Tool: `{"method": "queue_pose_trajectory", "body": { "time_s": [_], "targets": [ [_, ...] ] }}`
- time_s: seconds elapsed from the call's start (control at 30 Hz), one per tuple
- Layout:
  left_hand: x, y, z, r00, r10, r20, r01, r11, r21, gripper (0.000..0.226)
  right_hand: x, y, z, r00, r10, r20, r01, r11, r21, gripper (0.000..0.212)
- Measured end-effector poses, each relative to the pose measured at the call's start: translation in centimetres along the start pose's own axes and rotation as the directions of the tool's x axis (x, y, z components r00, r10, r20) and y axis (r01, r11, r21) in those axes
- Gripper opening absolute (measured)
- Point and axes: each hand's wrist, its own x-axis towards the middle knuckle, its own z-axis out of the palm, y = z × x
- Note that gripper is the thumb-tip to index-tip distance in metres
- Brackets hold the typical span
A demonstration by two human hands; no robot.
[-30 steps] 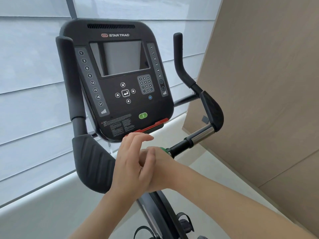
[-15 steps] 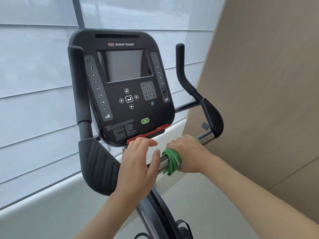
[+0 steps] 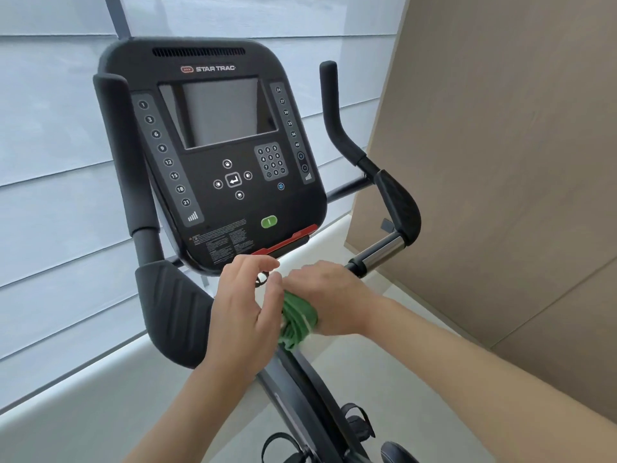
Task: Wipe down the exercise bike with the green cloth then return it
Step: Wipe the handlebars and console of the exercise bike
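Note:
The black exercise bike's console (image 3: 213,155) faces me, with padded handlebars on both sides. My right hand (image 3: 329,292) grips the bunched green cloth (image 3: 297,324) around the right handlebar bar, close to the bike's centre post. The chrome part of that bar (image 3: 380,250) shows bare to the right of my hand. My left hand (image 3: 245,309) rests just left of the cloth with loosely bent fingers, its thumb beside the cloth; what lies under its palm is hidden.
A tan wall panel (image 3: 500,162) stands close on the right. White window blinds (image 3: 50,162) fill the left and back. The left elbow pad (image 3: 173,312) juts toward me. A pedal with a strap (image 3: 357,419) shows below on the pale floor.
My right hand slid the green cloth out along the right bar toward the chrome, then back inward toward the centre post. The left hand stayed near the post.

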Motion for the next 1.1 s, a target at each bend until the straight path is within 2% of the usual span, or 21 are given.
{"method": "queue_pose_trajectory", "body": {
  "time_s": [0.13, 0.3, 0.47, 0.6, 0.73, 0.8, 0.97, 1.1],
  "targets": [
    [-0.1, -0.4, 0.1, 0.999, -0.006, 0.033, 0.004, 0.998, 0.059, 0.021, -2.0, 6.7, -1.8, 0.982, 0.184, 0.048, -0.173, 0.969, -0.175, 0.011],
    [-0.1, -0.6, 0.0, 0.996, -0.016, 0.082, 0.009, 0.996, 0.094, 0.022, -3.6, 11.1, -3.2, 0.954, 0.298, 0.016, -0.29, 0.938, -0.191, 0.028],
    [-0.3, -0.2, -0.3, 0.999, -0.005, 0.04, 0.005, 1.0, -0.009, 0.025, -5.0, 13.5, -3.4, 0.907, 0.415, -0.073, -0.421, 0.886, -0.196, 0.03],
    [-0.4, 0.3, 0.0, 0.999, 0.006, 0.035, -0.004, 0.998, -0.061, 0.031, -4.4, 10.3, -1.9, 0.899, 0.416, -0.135, -0.435, 0.883, -0.175, 0.024],
    [-0.4, 0.5, -0.4, 0.998, 0.057, -0.014, -0.059, 0.974, -0.218, 0.031, -2.1, 4.3, -0.1, 0.957, 0.284, -0.059, -0.29, 0.94, -0.182, 0.023],
    [-0.5, 0.6, -0.5, 0.997, 0.06, -0.043, -0.069, 0.966, -0.25, 0.031, -1.6, 2.6, 0.6, 0.964, 0.255, -0.08, -0.265, 0.952, -0.151, 0.029],
    [-0.5, 0.7, -0.3, 0.996, 0.086, -0.008, -0.085, 0.969, -0.234, 0.031, -2.3, 1.5, 1.6, 0.941, 0.3, -0.16, -0.319, 0.941, -0.114, 0.038],
    [-0.8, 1.1, -0.1, 0.995, 0.079, 0.061, -0.067, 0.982, -0.178, 0.032, -2.3, -1.0, 3.7, 0.874, 0.367, -0.318, -0.402, 0.914, -0.05, 0.039]
  ]
}}
